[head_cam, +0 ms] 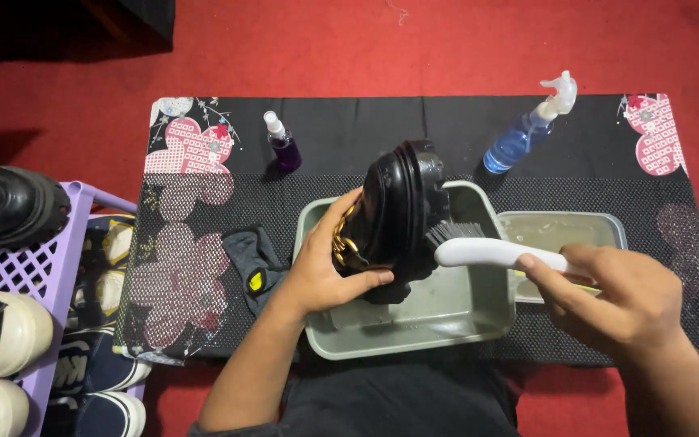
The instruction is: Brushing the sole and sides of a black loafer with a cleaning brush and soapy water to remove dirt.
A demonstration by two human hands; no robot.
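Red carpet covers the floor, and on it lies a black mat printed with pink hearts, overlaid by dotted black mesh. At its middle sits a grey tray, with a second tray of cloudy water touching its right side. The left hand grips a black shoe above the grey tray; the right hand is clenched round a white brush, bristles against the shoe. Two spray bottles stand behind. A purple basket of shoes stands at the left.
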